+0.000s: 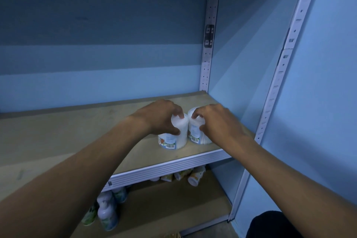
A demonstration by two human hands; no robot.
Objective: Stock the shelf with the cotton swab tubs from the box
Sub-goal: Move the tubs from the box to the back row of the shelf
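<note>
Bottles (107, 216) on the lower board (173, 208)

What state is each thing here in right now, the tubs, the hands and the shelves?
Left cotton swab tub: upright on the shelf, gripped by the left hand.
Right cotton swab tub: upright beside it, gripped by the right hand.
Shelf board: holds only these two tubs.
Bottles on the lower shelf: standing upright.
Containers further back below: tipped over.

Two tubs are stood side by side on the shelf board (77, 133), toward its 3 o'clock end near the front edge: the left tub (177, 137) just beside the right tub (195, 131). Bottles (108, 212) are stood on the lower shelf (173, 205), at 6 o'clock.
</note>
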